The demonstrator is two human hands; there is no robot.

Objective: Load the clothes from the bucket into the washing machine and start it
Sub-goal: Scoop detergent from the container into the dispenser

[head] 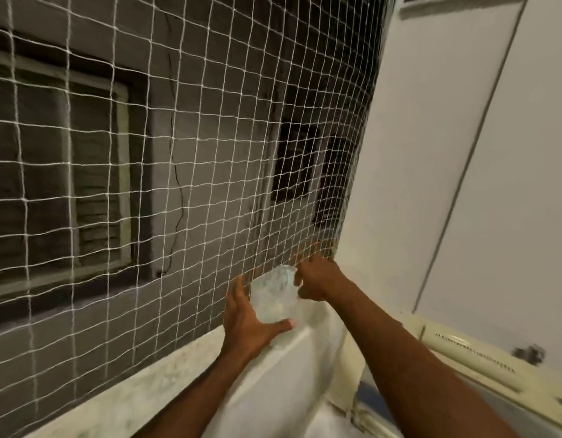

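Observation:
A clear plastic jar (pixel 274 295) stands on the ledge in the corner, against the white netting. My left hand (pixel 248 320) wraps its lower left side, thumb across the front. My right hand (pixel 317 279) is closed at the jar's top right, at the lid end. The image is blurred, so the contents do not show. The cream top of the washing machine (pixel 482 358) runs along the lower right. Neither the bucket nor any clothes are in sight.
White safety netting (pixel 178 153) covers the opening ahead, with a grey outside wall and a window (pixel 67 172) behind it. A marble ledge (pixel 140 390) runs below the net. A white wall with a thin pipe (pixel 463 172) rises at right.

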